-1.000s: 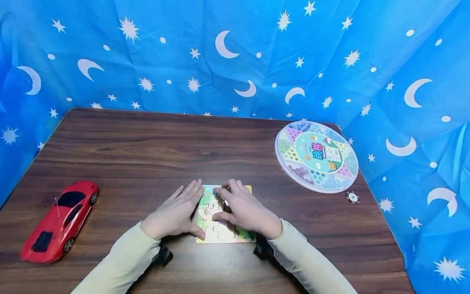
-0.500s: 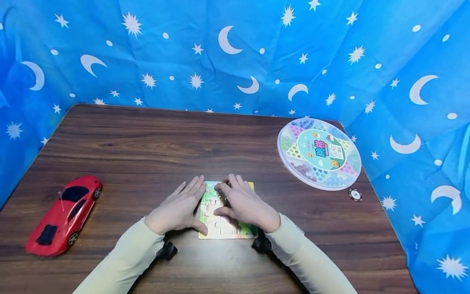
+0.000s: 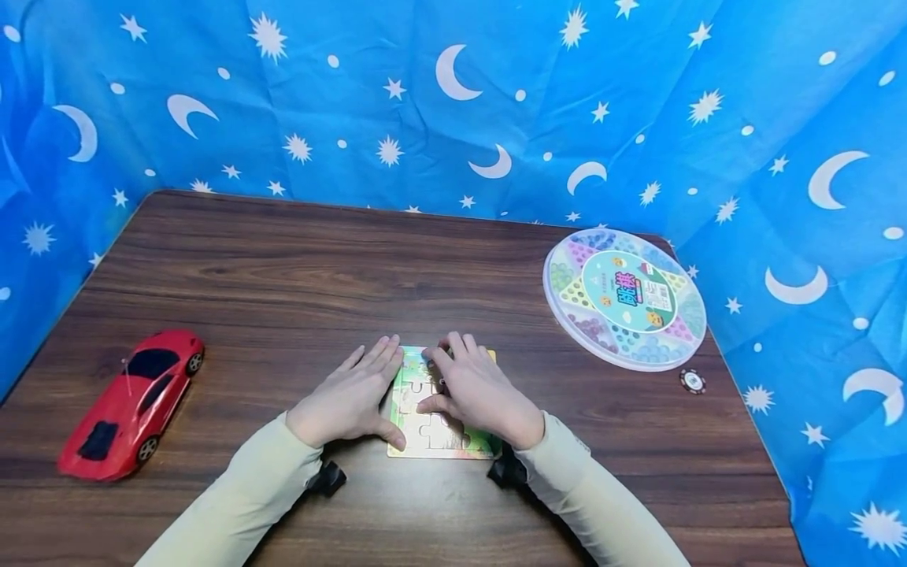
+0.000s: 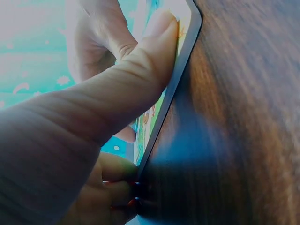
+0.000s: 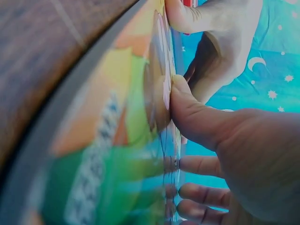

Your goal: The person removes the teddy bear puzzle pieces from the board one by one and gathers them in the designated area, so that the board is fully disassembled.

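**Wooden table, both hands flat on a small jigsaw**

Brown wood-grain table (image 3: 283, 268) fills the head view, and near its front edge lies a small square cardboard jigsaw puzzle (image 3: 425, 429) with a yellow border and a green and blue picture. Both hands rest on it, side by side, palms down.

The left hand (image 3: 350, 398) lies along the puzzle's left edge, fingers straight and close together, pointing away from the person; most of the palm is on the table beside the puzzle. Its thumb (image 4: 157, 44) reaches across to the near left corner and presses there, as the left wrist view shows plainly. The hand grips nothing.

The right hand (image 3: 482, 394) covers the middle and right part of the puzzle, fingers stretched forward and slightly spread, fingertips near the far edge. Its thumb (image 5: 187, 110) pushes down on a piece in the puzzle's middle. This hand too lies flat and holds nothing. Pale green sleeves (image 3: 241, 496) cover both forearms, which come in from the near edge at an angle and meet at the puzzle.

A red toy sports car (image 3: 131, 405) stands well to the left. A round clear plastic game box (image 3: 625, 299) with coloured marbles sits at the far right, a small black and white disc (image 3: 692, 382) just beside it. Blue cloth (image 3: 453, 102) with white moons and stars hangs behind.
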A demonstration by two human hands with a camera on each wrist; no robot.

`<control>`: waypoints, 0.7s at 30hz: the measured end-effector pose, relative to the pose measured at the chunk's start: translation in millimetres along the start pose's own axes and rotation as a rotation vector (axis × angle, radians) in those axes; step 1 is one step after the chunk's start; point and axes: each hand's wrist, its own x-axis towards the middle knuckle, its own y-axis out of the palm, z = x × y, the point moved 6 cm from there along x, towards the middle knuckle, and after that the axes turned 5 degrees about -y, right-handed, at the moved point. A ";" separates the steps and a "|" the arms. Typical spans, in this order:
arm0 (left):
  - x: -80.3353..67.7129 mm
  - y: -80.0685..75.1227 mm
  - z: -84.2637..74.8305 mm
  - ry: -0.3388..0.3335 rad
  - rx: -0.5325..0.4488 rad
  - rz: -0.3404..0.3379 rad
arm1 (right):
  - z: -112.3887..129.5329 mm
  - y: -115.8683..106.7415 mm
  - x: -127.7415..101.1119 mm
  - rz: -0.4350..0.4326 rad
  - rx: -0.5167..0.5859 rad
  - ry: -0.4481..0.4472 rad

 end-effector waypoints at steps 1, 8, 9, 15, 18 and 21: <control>0.1 -0.1 0.0 -0.004 -0.001 0.002 | -0.1 0.1 0.3 0.000 -0.002 -0.005; -0.1 -1.8 -0.5 -0.008 -0.003 0.003 | 4.1 -0.9 1.6 0.053 -0.059 0.016; -0.1 -2.4 -0.4 -0.008 -0.003 0.001 | 4.7 -1.1 2.3 0.059 -0.065 0.018; -0.4 -4.2 0.4 -0.020 -0.002 0.006 | 4.8 -1.6 9.7 0.066 -0.038 0.014; -0.1 -3.1 -0.1 -0.018 -0.008 0.017 | 2.4 -0.3 11.7 0.085 0.032 0.033; 0.3 -1.7 -0.8 -0.018 -0.009 0.026 | -0.4 1.5 12.2 0.108 0.127 0.062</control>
